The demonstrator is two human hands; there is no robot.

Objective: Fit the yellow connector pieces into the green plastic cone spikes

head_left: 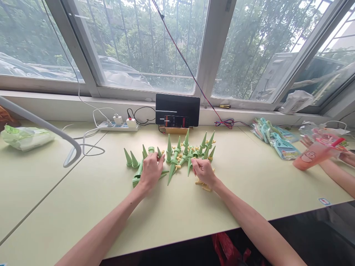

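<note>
Head view: green spikes (169,149) and yellow pieces (206,187) are spread on the tabletop (166,218) around the curled left hand (151,170) and right hand (204,172); whether anything is gripped by either cannot be told.

Bench (172,218) carries green spikes (169,149) and yellow pieces (203,185), left hand (151,170) and right hand (204,172) among them, black screen (177,102) far side.

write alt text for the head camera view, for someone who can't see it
A person's left hand and right hand are among green cone-shaped spikes and small yellow pieces on a pale table. Behind them, a phone stands before a dark screen below windows. At right is a pink drink cup.
</note>
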